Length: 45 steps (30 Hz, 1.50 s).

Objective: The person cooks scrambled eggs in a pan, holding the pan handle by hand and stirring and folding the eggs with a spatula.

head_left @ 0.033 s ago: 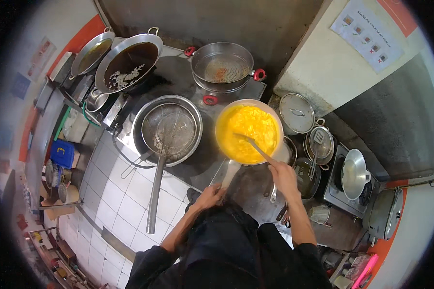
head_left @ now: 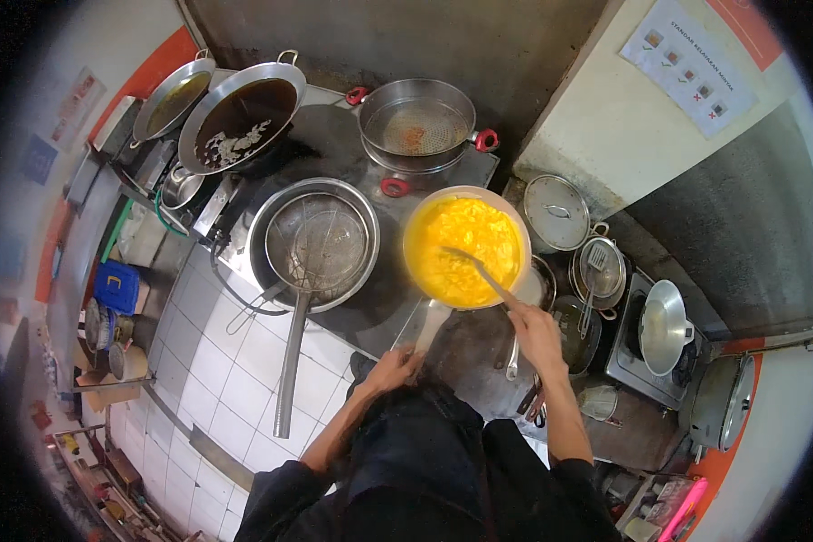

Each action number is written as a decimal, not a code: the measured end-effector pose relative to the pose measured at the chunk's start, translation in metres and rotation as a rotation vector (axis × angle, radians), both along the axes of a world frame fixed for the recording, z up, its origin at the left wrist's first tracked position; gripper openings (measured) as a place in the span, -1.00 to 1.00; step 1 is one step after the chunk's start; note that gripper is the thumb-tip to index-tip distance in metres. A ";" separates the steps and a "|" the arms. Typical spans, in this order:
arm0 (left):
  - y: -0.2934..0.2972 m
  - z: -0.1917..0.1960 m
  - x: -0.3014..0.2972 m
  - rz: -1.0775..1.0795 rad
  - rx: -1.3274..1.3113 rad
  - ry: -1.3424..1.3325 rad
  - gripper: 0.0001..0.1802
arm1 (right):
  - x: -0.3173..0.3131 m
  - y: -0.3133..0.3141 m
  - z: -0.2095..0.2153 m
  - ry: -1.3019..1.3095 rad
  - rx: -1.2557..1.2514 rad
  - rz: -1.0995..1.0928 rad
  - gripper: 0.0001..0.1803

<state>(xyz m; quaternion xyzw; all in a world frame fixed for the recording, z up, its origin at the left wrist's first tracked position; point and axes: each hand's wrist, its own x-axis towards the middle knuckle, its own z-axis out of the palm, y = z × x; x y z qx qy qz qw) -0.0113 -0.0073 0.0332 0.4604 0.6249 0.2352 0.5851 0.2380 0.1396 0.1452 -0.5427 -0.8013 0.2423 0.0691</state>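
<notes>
In front of me is a pale frying pan full of yellow egg, partly set into soft folds. My left hand is closed around the end of the pan's handle. My right hand grips a spatula, which slants down to the left with its tip sunk in the egg. Left of the pan sits a steel bowl, and a long-handled wire strainer lies across it, its handle pointing toward me.
A perforated pot with red handles stands behind the pan. Two woks of oil, one large and dark, are at the far left. On the right are a lid, stacked strainers and a stove bearing a metal wok.
The spatula tip has moved slightly to the right through the egg, and my right hand has shifted a little with it. My left hand stays on the handle.
</notes>
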 end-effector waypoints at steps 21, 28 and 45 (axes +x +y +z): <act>0.002 0.020 0.006 0.078 -0.013 -0.035 -0.58 | -0.001 0.166 -0.054 -0.030 0.098 0.138 -0.59; 0.003 0.018 0.007 0.069 -0.086 -0.071 -0.61 | -0.023 0.192 -0.027 -0.115 0.122 0.516 -0.60; 0.000 0.010 0.002 0.060 -0.030 -0.030 -0.59 | 0.043 0.037 0.045 -0.186 0.024 0.189 -0.58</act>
